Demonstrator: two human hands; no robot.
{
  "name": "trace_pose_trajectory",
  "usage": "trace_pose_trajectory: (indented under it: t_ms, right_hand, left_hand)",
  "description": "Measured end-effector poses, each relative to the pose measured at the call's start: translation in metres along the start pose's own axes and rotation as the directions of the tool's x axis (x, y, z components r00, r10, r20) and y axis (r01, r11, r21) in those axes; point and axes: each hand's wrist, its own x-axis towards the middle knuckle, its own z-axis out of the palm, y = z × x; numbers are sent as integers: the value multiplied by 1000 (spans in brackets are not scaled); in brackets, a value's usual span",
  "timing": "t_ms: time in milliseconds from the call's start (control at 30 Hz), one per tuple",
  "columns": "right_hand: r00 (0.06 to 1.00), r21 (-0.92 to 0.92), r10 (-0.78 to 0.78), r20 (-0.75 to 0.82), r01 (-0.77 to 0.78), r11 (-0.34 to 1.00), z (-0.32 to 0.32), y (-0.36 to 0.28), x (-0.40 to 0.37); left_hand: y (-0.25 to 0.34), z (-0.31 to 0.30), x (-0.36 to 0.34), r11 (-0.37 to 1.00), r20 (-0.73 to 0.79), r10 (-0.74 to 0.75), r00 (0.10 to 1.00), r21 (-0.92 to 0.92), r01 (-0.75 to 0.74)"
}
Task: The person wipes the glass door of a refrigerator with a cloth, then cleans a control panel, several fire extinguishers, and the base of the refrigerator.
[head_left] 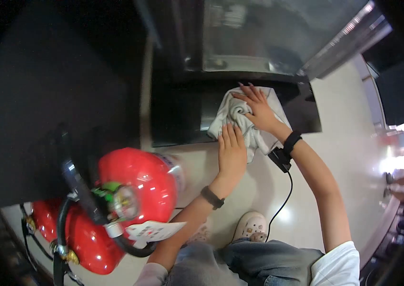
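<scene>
A crumpled white cloth (274, 102) lies on the glossy black ledge (178, 112), and part of it hangs over the front edge. My right hand (258, 108) rests flat on the cloth with its fingers spread. At the near edge of the cloth, my left hand (231, 148) lies palm down, its fingers stretched out and touching the fabric. Both hands press on the cloth from above and neither grips it. Dark bands are on both wrists.
Two red fire extinguishers (140, 178) stand at the lower left, close to my left forearm. A glass-fronted dark cabinet (259, 38) rises behind the ledge. A black device (279, 160) with a cable is beside my right wrist. Pale floor (340, 143) extends to the right.
</scene>
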Motion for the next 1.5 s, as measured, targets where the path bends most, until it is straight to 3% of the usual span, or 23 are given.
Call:
trace_pose_trajectory:
  t_ms: [100, 167, 267, 333, 400, 467, 600, 733, 867, 933, 1033, 1167, 1233, 1367, 1433, 1500]
  right_hand:
    - [981, 35, -195, 9, 194, 980, 33, -50, 48]
    - [969, 40, -248, 16, 248, 968, 44, -75, 66]
    - [964, 1, -267, 5, 267, 964, 45, -90, 72]
    - [962, 70, -272, 6, 271, 960, 43, -84, 67]
    - [955, 40, -295, 11, 295, 955, 37, -72, 59]
    - [971, 186, -238, 9, 232, 955, 22, -54, 43]
    - [990, 163, -74, -117, 92, 982, -1, 18, -26]
    - [989, 134, 98, -113, -83, 987, -39, 53, -103]
    - [958, 89, 236, -162, -224, 970, -42, 62, -167]
    - [956, 40, 212, -204, -209, 977, -34, 61, -181]
    - [950, -59, 254, -180, -268, 962, -31, 46, -177]
    - [970, -126, 188, -152, -208, 970, -18, 24, -139]
    - [993, -148, 71, -92, -84, 985, -10, 11, -118]
    - [987, -92, -122, -102, 113, 989, 2, -39, -82]
    - [990, 3, -136, -42, 136, 991, 7, -60, -72]
    - [982, 17, -176, -67, 177, 984, 9, -67, -69]
  left_hand:
    - [-29, -18, -16, 975, 39, -219, 975, 54, 217]
    - [-47, -23, -24, 959, 19, -278, 960, 55, 277]
    - [-58, -29, -28, 954, -8, -296, 955, 51, 296]
    - [-55, -25, -28, 959, -11, -280, 960, 44, 280]
    - [-49, -29, -24, 962, 25, -267, 963, -49, 268]
    - [-40, -10, -15, 982, -2, -181, 984, -53, 180]
    - [-8, 6, 6, 990, -54, 79, 995, -111, -84]
    - [21, 17, 23, 923, -114, 240, 964, -283, -263]
    - [42, 32, 20, 914, -179, 250, 952, -282, -293]
    - [39, 38, 18, 904, -209, 250, 946, -300, -305]
    - [33, 40, 17, 929, -241, 272, 932, -188, -319]
    - [12, 19, 6, 961, -137, 214, 967, -148, -233]
    - [-1, 18, -7, 978, -110, 149, 983, -127, -163]
    - [-31, 9, -34, 980, -100, 150, 984, -115, -161]
    - [-39, -4, -45, 930, -116, 48, 992, -358, -87]
    - [-47, -8, -52, 923, -152, 42, 987, -372, -97]
